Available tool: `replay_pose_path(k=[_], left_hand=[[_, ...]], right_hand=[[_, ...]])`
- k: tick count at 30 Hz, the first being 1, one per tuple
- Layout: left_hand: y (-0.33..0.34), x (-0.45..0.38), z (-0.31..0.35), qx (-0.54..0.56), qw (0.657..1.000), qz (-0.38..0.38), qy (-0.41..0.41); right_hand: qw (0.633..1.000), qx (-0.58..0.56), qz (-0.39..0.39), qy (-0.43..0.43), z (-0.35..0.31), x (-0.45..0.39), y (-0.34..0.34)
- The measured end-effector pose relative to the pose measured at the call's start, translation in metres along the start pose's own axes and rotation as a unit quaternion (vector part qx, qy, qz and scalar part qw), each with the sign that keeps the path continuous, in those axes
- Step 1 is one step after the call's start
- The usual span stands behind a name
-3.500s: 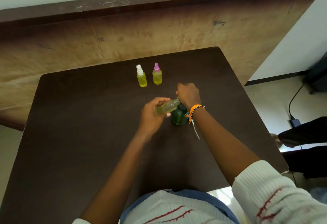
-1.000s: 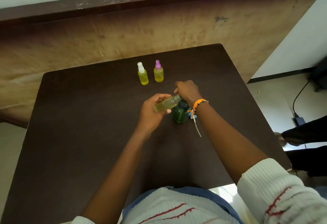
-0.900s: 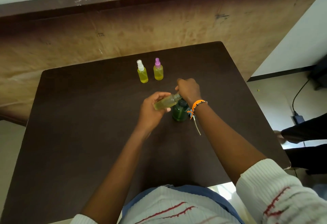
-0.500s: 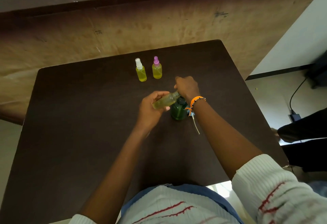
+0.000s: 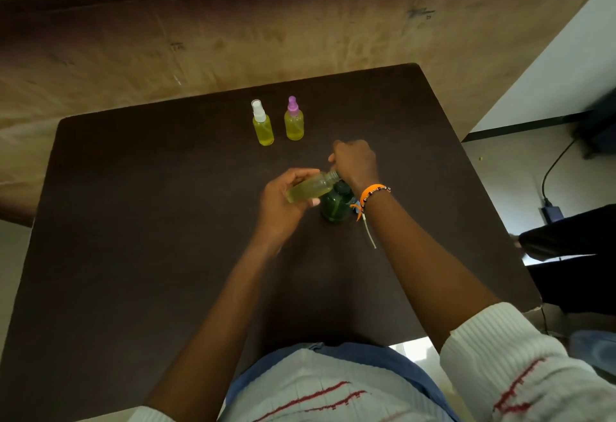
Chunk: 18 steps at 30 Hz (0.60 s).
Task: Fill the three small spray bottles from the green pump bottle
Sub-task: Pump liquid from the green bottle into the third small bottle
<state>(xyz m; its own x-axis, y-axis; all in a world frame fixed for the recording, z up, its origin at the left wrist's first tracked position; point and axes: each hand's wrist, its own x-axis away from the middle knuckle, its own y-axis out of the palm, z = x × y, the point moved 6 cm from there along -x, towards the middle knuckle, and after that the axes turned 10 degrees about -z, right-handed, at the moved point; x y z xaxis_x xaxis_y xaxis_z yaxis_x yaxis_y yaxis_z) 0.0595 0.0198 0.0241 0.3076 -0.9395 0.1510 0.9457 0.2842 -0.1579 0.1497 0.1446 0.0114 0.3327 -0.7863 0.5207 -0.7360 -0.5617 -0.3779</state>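
Observation:
My left hand (image 5: 280,203) grips a small uncapped bottle (image 5: 310,186) of yellow liquid, tilted with its open neck up and to the right. That neck sits under my right hand (image 5: 354,161), which is closed over the top of the green pump bottle (image 5: 335,208); the pump head is hidden by the fingers. The green bottle stands upright on the dark table (image 5: 150,221). Two capped small spray bottles of yellow liquid stand upright farther back: one with a white top (image 5: 262,123), one with a purple top (image 5: 293,120).
A brown wooden wall panel (image 5: 233,38) rises just behind the table's far edge. On the floor at the right lie a black cable with a plug (image 5: 550,201) and a dark shape (image 5: 573,241).
Both hands and the tilted bottle hold the same pose over the green bottle. Only the camera view has shifted slightly.

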Motion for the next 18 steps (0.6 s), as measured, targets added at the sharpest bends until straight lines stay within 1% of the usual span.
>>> replay_pose_path(k=[6, 11, 13, 15, 18], left_hand=[[0.0008, 0.0031, 0.0028, 0.006, 1.0, -0.007, 0.003], [-0.0014, 0.0033, 0.009, 0.003, 1.0, -0.008, 0.022], [-0.0009, 0.0026, 0.0085, 0.004, 1.0, -0.008, 0.022], [-0.0007, 0.0026, 0.007, 0.011, 1.0, -0.008, 0.021], [-0.0005, 0.0006, 0.0053, 0.009, 1.0, -0.009, 0.018]], right_hand=[[1.0, -0.009, 0.006, -0.001, 0.0016, 0.0007, -0.0004], [0.998, 0.001, -0.055, 0.018, -0.002, -0.0026, 0.0028], [0.997, 0.006, -0.067, 0.022, -0.0024, -0.0035, 0.0029], [0.998, 0.002, -0.062, 0.02, -0.002, -0.0031, 0.0019], [0.999, -0.013, -0.028, 0.013, -0.0011, -0.0006, -0.0009]])
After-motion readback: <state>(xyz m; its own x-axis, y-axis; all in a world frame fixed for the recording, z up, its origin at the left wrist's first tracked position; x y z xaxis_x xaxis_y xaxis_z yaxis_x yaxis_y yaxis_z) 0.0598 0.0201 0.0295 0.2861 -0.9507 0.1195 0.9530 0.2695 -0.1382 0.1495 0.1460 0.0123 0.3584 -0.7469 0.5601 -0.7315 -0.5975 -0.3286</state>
